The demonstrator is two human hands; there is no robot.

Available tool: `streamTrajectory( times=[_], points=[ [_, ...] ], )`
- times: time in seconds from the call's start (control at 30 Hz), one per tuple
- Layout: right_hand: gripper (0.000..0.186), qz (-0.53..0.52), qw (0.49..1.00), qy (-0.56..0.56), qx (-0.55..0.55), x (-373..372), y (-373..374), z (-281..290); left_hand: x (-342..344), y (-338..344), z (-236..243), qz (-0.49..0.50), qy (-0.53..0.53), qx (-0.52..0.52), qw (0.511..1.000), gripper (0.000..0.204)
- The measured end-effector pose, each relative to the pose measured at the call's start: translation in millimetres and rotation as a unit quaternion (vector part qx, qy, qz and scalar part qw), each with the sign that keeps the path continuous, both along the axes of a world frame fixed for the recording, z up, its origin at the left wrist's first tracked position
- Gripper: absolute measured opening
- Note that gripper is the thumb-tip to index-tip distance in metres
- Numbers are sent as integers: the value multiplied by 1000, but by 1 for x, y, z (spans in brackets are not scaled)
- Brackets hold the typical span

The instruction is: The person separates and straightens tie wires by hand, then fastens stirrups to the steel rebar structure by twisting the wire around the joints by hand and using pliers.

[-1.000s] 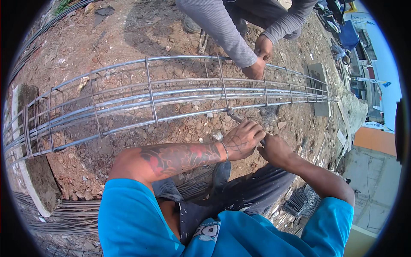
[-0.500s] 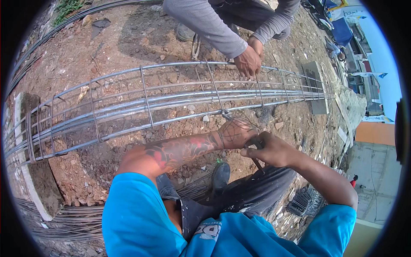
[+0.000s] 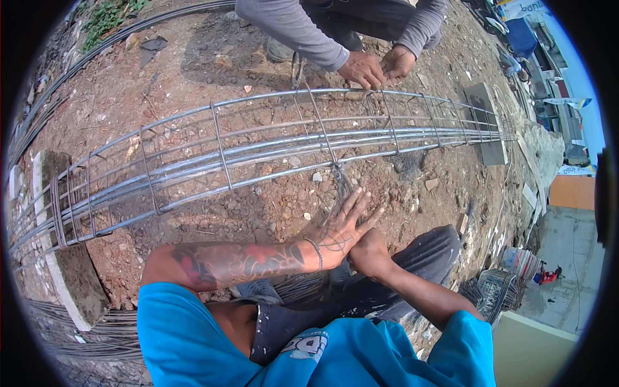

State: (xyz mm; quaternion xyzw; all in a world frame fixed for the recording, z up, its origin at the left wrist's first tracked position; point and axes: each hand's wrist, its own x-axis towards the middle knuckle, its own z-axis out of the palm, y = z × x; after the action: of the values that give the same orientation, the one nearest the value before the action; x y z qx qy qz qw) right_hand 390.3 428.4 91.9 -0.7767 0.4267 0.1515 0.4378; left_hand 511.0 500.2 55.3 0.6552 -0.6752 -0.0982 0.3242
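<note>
A long rebar cage (image 3: 222, 158) of steel bars and square stirrups crosses in front of me. Below its near bar, my left hand (image 3: 342, 233) has its fingers stretched out, pointing up and right. Dark thin wire strands (image 3: 343, 184) hang from the near bar down to that hand's fingertips. Against the heel of my left hand, my right hand (image 3: 372, 255) is curled closed; whatever it grips is hidden. Across the cage, another person's hands (image 3: 380, 68) meet above the far bar, working at something too small to make out.
Concrete blocks support the cage at left (image 3: 71, 277) and right (image 3: 485, 122). Loose rods (image 3: 97, 335) lie at lower left. Stirrup bundles (image 3: 493, 293) are stacked at lower right. Rubble and stones cover the dirt ground (image 3: 271, 213). The other person crouches opposite.
My left hand has opened its fingers and shifted down. My right hand has moved down and left, and its dark pincer-like tool no longer shows. The other person's hands have lifted off the bar.
</note>
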Motion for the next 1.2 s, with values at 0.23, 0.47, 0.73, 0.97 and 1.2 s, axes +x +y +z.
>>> streamTrajectory(
  times=[0.23,0.47,0.73,0.97,1.2],
  points=[
    [48,213,975,14,-60,-29,-10,8,20,0,87,-279,172,119,937,90],
    [18,327,883,256,-220,64,-42,104,61,-100,51,-332,82,211,916,62],
    [34,330,877,233,-261,76,-53,135,22,-88,-11,-12,149,-247,957,33],
    [32,459,705,329,-429,65,-42,105,52,-88,31,-41,145,-287,946,25],
    [38,287,928,214,-99,72,-52,155,22,-80,24,-17,81,-155,985,22]
  ],
)
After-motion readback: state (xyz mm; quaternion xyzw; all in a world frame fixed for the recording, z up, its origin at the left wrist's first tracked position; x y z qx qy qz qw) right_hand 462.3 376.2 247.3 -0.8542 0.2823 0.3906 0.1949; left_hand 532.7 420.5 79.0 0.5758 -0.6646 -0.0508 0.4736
